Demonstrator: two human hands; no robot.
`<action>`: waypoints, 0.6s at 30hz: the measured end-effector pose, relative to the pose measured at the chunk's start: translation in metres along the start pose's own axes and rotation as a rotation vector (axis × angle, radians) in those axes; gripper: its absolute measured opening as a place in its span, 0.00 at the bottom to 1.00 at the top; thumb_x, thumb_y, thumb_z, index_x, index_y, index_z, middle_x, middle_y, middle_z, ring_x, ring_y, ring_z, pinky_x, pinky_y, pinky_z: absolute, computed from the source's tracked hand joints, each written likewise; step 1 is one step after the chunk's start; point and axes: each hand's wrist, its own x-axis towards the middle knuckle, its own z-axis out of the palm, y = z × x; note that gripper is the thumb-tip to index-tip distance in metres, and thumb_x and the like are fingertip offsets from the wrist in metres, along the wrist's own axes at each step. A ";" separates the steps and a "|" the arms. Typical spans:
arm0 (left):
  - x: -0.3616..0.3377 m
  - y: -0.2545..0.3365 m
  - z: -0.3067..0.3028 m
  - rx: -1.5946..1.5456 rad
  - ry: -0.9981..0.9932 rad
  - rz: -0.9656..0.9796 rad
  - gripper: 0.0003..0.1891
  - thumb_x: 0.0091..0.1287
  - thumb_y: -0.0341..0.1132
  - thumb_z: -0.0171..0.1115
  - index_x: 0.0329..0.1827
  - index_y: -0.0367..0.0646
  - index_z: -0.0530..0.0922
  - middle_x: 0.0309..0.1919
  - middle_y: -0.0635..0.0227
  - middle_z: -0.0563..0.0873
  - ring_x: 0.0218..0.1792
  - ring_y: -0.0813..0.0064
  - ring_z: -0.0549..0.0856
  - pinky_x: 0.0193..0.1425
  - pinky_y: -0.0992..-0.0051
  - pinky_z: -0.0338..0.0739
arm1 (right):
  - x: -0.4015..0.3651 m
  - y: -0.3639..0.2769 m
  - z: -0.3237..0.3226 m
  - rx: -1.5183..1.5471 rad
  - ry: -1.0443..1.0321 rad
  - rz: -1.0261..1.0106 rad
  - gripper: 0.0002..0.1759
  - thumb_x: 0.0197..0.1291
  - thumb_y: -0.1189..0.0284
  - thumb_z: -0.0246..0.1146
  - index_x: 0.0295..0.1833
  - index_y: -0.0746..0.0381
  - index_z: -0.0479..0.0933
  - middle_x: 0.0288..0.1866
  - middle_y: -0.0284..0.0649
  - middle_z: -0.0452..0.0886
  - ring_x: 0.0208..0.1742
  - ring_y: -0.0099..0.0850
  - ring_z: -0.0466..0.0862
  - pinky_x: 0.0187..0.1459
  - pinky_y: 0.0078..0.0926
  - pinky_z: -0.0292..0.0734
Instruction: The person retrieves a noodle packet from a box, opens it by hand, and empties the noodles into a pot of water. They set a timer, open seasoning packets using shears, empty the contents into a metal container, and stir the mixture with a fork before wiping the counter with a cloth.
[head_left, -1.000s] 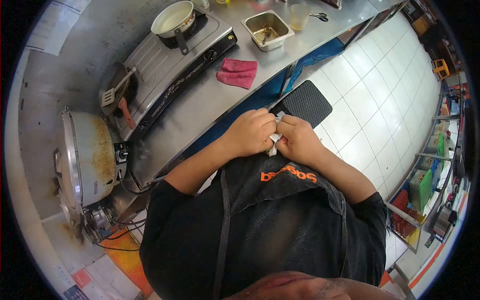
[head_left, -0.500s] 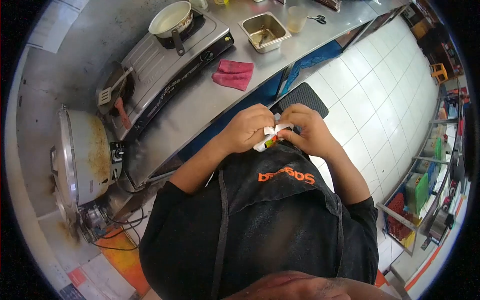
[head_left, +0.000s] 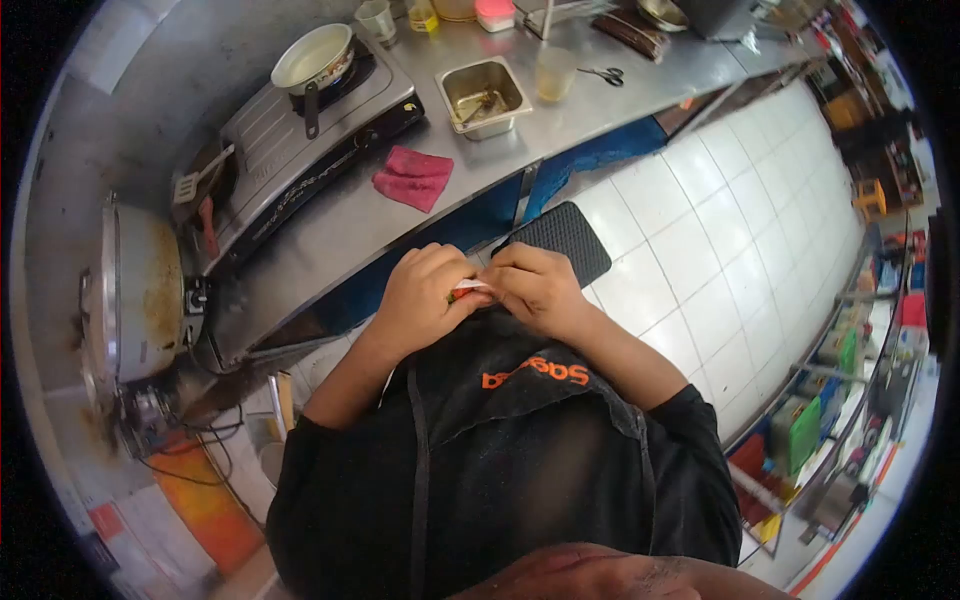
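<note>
Just in front of the black apron [head_left: 520, 440], my two hands meet with their fingers closed. My left hand [head_left: 425, 295] is wrapped round a small white packet [head_left: 468, 289] with red and green print; most of it is hidden by the fingers. My right hand [head_left: 535, 288] pinches at the packet's right end, its fingertips touching those of my left hand. Beyond them on the steel counter lies a pink cloth [head_left: 413, 178].
A gas stove [head_left: 300, 130] carries a white pan [head_left: 314, 58]. Right of it on the counter stand a metal container [head_left: 485, 97], a plastic cup [head_left: 554, 74] and scissors [head_left: 606, 75]. A large pot [head_left: 150, 290] is at left; a dark mat [head_left: 565, 243] lies beyond my hands.
The view has shifted, showing more of the counter's back. My hands have closed more tightly round the packet, and less of it shows than before.
</note>
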 end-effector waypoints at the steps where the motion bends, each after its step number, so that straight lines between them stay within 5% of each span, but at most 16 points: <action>1: 0.000 -0.003 0.007 -0.010 0.020 0.003 0.13 0.57 0.40 0.73 0.39 0.43 0.83 0.35 0.64 0.83 0.35 0.57 0.81 0.39 0.63 0.73 | 0.000 0.007 -0.003 0.084 0.001 0.022 0.10 0.55 0.74 0.71 0.43 0.61 0.83 0.39 0.39 0.82 0.35 0.37 0.84 0.36 0.31 0.80; 5: -0.010 -0.014 0.013 -0.021 0.085 -0.082 0.09 0.59 0.36 0.70 0.34 0.40 0.82 0.32 0.65 0.82 0.34 0.59 0.80 0.39 0.63 0.73 | -0.008 0.059 0.000 0.320 0.092 0.189 0.08 0.59 0.75 0.71 0.43 0.65 0.83 0.42 0.44 0.84 0.42 0.37 0.86 0.43 0.29 0.81; 9: -0.008 -0.037 0.000 -0.020 0.160 -0.183 0.07 0.60 0.32 0.68 0.30 0.37 0.80 0.31 0.62 0.80 0.34 0.58 0.80 0.38 0.62 0.74 | -0.048 0.162 0.011 0.214 0.307 0.572 0.10 0.62 0.76 0.70 0.47 0.67 0.82 0.42 0.42 0.85 0.42 0.32 0.85 0.45 0.25 0.80; 15: 0.015 -0.103 -0.030 -0.007 0.221 -0.221 0.09 0.61 0.32 0.68 0.28 0.36 0.79 0.32 0.60 0.78 0.34 0.57 0.79 0.38 0.62 0.73 | -0.076 0.257 -0.005 0.015 0.357 0.989 0.13 0.64 0.75 0.65 0.53 0.65 0.80 0.42 0.41 0.85 0.41 0.29 0.85 0.45 0.26 0.80; 18: 0.027 -0.129 -0.045 -0.019 0.199 -0.216 0.08 0.61 0.32 0.67 0.29 0.37 0.80 0.30 0.60 0.78 0.33 0.56 0.79 0.38 0.60 0.73 | -0.071 0.289 -0.003 -0.102 0.392 0.955 0.14 0.63 0.76 0.65 0.54 0.65 0.80 0.45 0.41 0.85 0.43 0.27 0.84 0.44 0.26 0.79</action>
